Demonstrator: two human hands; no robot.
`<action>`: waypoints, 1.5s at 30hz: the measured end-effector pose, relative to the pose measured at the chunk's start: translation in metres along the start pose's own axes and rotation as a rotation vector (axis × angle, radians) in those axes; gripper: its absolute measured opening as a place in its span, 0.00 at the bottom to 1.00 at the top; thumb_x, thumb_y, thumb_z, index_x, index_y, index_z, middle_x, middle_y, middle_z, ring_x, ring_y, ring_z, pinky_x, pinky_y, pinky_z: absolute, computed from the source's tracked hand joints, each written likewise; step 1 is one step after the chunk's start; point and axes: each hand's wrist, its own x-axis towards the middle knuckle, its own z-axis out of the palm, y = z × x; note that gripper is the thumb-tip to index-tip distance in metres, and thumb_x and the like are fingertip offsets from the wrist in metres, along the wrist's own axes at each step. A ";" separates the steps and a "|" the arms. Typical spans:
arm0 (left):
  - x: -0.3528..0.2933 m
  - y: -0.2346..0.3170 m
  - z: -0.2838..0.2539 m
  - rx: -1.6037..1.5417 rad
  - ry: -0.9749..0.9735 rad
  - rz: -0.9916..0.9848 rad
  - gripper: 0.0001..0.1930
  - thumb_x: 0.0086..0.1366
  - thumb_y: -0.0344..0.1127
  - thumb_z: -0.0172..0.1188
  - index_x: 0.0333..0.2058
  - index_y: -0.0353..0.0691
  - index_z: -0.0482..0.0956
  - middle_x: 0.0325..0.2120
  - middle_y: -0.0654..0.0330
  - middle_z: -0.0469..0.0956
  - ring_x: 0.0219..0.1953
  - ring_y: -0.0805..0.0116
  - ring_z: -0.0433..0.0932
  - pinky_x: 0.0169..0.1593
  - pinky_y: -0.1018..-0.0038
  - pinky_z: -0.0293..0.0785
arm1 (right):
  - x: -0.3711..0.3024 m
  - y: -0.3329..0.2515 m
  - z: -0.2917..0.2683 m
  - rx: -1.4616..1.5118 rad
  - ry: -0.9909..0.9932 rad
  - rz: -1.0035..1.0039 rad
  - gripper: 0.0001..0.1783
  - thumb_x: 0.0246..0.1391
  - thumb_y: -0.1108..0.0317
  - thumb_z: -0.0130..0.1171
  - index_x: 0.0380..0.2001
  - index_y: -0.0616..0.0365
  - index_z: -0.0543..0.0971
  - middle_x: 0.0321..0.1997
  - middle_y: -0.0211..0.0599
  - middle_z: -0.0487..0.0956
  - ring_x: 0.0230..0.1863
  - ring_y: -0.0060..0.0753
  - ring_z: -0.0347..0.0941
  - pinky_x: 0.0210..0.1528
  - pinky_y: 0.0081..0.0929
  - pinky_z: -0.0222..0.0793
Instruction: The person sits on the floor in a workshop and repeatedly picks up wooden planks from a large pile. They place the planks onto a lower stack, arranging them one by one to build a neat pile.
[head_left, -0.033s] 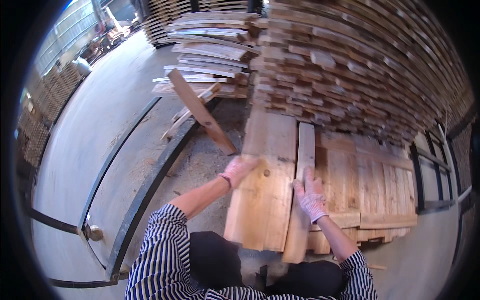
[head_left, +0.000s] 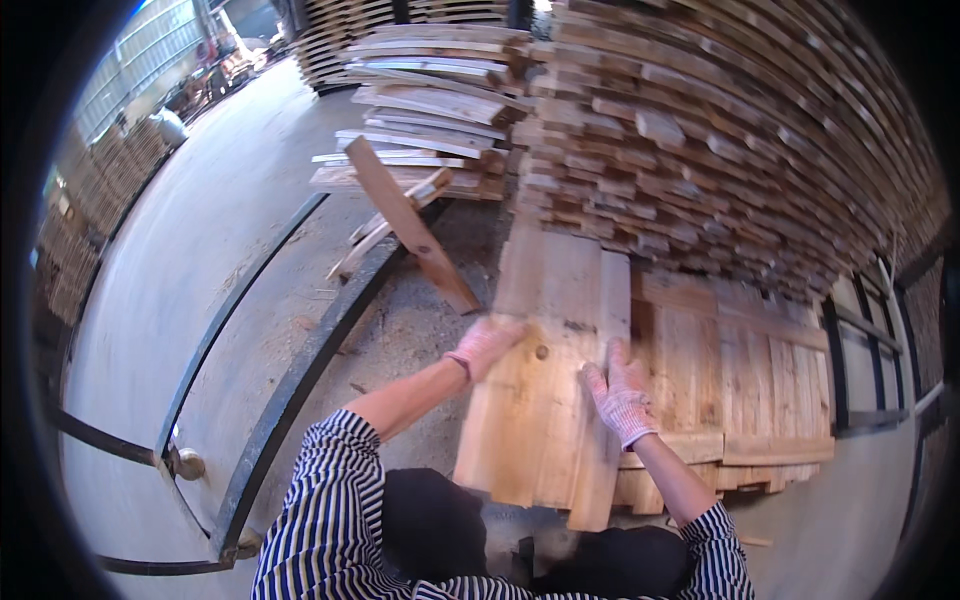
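Note:
My left hand (head_left: 487,345), in a pinkish work glove, grips the left edge of a wide pale board (head_left: 540,420) that slopes toward me. My right hand (head_left: 620,400), gloved the same way, holds the right edge of a narrow plank (head_left: 608,300) lying along the wide board's right side. Both pieces rest on a low stack of flat planks (head_left: 745,400) in front of me. My forearms come up from the lower edge in black-and-white striped sleeves.
A tall wall of stacked lumber (head_left: 720,130) rises behind the low stack. A dark brown plank (head_left: 410,225) leans to the left of it, near loose boards (head_left: 420,110). Curved metal rails (head_left: 290,390) cross the concrete floor (head_left: 200,240) on my left, with sawdust beside them.

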 end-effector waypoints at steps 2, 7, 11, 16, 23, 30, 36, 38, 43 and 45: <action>0.010 -0.021 -0.021 0.161 0.046 0.052 0.25 0.69 0.55 0.63 0.48 0.35 0.83 0.41 0.52 0.85 0.45 0.62 0.81 0.51 0.63 0.77 | 0.006 -0.041 -0.026 -0.180 -0.129 0.061 0.44 0.57 0.45 0.64 0.71 0.53 0.63 0.63 0.67 0.67 0.62 0.66 0.68 0.62 0.52 0.69; 0.064 0.005 -0.055 -0.168 0.696 -0.093 0.47 0.59 0.60 0.71 0.65 0.28 0.67 0.52 0.42 0.81 0.56 0.47 0.79 0.60 0.60 0.72 | 0.065 -0.120 -0.057 -0.390 0.097 -0.241 0.45 0.56 0.46 0.66 0.71 0.52 0.63 0.73 0.62 0.60 0.72 0.63 0.60 0.67 0.52 0.66; 0.119 0.017 -0.169 -0.093 0.897 -0.115 0.50 0.52 0.59 0.75 0.63 0.26 0.68 0.51 0.42 0.81 0.54 0.52 0.81 0.58 0.63 0.75 | 0.141 -0.275 -0.025 -0.626 0.250 -0.637 0.37 0.64 0.48 0.57 0.73 0.44 0.61 0.78 0.48 0.56 0.78 0.53 0.53 0.74 0.45 0.58; 0.091 -0.002 -0.189 -0.518 0.573 0.182 0.25 0.57 0.41 0.75 0.50 0.35 0.80 0.40 0.56 0.85 0.42 0.69 0.83 0.45 0.69 0.80 | 0.264 -0.369 0.060 -0.968 0.223 -0.879 0.27 0.70 0.57 0.47 0.70 0.43 0.64 0.70 0.39 0.66 0.72 0.48 0.61 0.70 0.55 0.56; -0.080 0.018 -0.200 -0.935 0.422 0.240 0.24 0.61 0.29 0.68 0.56 0.35 0.73 0.45 0.55 0.82 0.40 0.64 0.83 0.45 0.68 0.82 | 0.320 -0.372 0.117 -1.137 0.242 -0.927 0.25 0.65 0.66 0.51 0.64 0.47 0.71 0.39 0.38 0.85 0.39 0.49 0.85 0.29 0.53 0.77; -0.140 0.001 -0.217 -0.807 0.591 0.357 0.29 0.65 0.34 0.66 0.61 0.39 0.65 0.52 0.48 0.77 0.45 0.51 0.84 0.45 0.57 0.87 | 0.200 -0.420 -0.009 0.219 -0.981 -0.169 0.20 0.57 0.58 0.70 0.44 0.65 0.82 0.38 0.43 0.86 0.35 0.32 0.84 0.36 0.29 0.82; -0.103 0.030 -0.170 -1.312 0.297 0.130 0.37 0.72 0.59 0.56 0.70 0.40 0.60 0.67 0.47 0.65 0.67 0.50 0.66 0.72 0.50 0.61 | 0.081 -0.294 -0.014 0.616 -1.057 -0.141 0.48 0.58 0.50 0.69 0.70 0.70 0.61 0.68 0.54 0.71 0.67 0.38 0.69 0.68 0.32 0.67; -0.095 0.041 -0.156 -1.292 0.239 0.210 0.36 0.72 0.55 0.59 0.70 0.39 0.62 0.67 0.48 0.66 0.69 0.54 0.64 0.73 0.53 0.59 | 0.055 -0.297 -0.036 0.575 -0.989 -0.292 0.57 0.60 0.47 0.68 0.78 0.63 0.47 0.81 0.54 0.50 0.82 0.38 0.41 0.80 0.34 0.38; -0.105 0.081 -0.109 -1.108 0.101 0.272 0.30 0.74 0.52 0.57 0.64 0.34 0.69 0.56 0.52 0.79 0.56 0.57 0.79 0.63 0.61 0.75 | -0.011 -0.301 -0.111 0.269 -0.681 -0.345 0.53 0.56 0.51 0.72 0.76 0.55 0.55 0.66 0.51 0.73 0.62 0.40 0.74 0.59 0.36 0.74; -0.100 0.089 -0.091 -1.130 0.060 0.271 0.31 0.74 0.54 0.58 0.63 0.34 0.71 0.54 0.52 0.80 0.54 0.57 0.80 0.61 0.61 0.76 | -0.030 -0.280 -0.130 0.232 -0.574 -0.375 0.54 0.53 0.49 0.72 0.75 0.56 0.56 0.64 0.52 0.74 0.60 0.43 0.76 0.59 0.38 0.75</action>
